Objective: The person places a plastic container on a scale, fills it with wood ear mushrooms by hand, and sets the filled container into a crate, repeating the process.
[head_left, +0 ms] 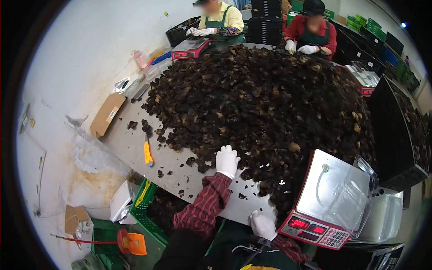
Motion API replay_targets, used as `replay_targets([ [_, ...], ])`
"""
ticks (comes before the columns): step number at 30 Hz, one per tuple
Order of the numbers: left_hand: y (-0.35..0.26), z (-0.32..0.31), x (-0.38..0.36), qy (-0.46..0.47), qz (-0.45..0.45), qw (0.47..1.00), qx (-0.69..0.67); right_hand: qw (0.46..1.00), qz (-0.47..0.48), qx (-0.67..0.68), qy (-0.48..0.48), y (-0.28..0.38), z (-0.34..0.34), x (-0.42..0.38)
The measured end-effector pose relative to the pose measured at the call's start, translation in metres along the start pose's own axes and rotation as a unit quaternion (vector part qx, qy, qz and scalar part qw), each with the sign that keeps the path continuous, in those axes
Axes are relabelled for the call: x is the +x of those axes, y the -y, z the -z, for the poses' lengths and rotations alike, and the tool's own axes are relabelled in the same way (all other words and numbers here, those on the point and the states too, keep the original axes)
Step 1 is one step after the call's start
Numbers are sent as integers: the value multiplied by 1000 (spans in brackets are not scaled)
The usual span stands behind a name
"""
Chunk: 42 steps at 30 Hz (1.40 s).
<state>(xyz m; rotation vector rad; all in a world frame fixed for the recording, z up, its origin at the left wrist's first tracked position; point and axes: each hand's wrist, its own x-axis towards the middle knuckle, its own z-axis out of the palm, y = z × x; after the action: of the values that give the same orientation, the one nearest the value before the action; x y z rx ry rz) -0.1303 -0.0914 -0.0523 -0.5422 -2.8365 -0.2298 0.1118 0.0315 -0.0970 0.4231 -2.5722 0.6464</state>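
A large heap of dark brown, crinkled pieces (261,94) covers much of the grey metal table (168,168). My left hand (227,161), in a white glove, reaches to the near edge of the heap, its fingers touching the pieces; whether it grips any is hidden. My right hand (263,225), also white-gloved, is curled at the table's front edge, left of a red scale (333,184) with a steel plate. What that hand holds, if anything, cannot be made out. Clear plastic trays (346,200) lie on the scale's plate.
Two co-workers (220,20) (310,33) stand across the table, hands by the heap. An orange knife (148,153) lies at the left. Black crate (391,135) stands right, green crate (146,211) below the front edge, cardboard (108,114) at the wall side.
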Motion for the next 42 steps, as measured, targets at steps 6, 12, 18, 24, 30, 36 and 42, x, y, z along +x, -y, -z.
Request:
replay_targets([
  [6, -2, 47, -21, -138, -63, 971, -184, 1000, -4, -2, -5, 1, 5, 3],
  [12, 89, 93, -107, 30, 134, 986, 90, 1000, 5, -10, 4, 0, 4, 3],
  [18, 75, 77, -128, 49, -28, 989, -140, 1000, 0, -27, 11, -1, -1, -2],
  [24, 32, -15, -94, -34, -74, 964, -252, 1000, 1, -26, -8, -3, -6, -7],
  [30, -43, 8, -34, -51, -163, 968, -185, 1000, 10, 5, -10, -4, -3, -5],
  [36, -91, 16, -64, 35, -288, 946, -146, 1000, -4, 22, 7, -1, 1, -3],
  [42, -57, 63, -16, -31, -295, 939, -176, 1000, 7, 24, -1, -2, 1, -2],
])
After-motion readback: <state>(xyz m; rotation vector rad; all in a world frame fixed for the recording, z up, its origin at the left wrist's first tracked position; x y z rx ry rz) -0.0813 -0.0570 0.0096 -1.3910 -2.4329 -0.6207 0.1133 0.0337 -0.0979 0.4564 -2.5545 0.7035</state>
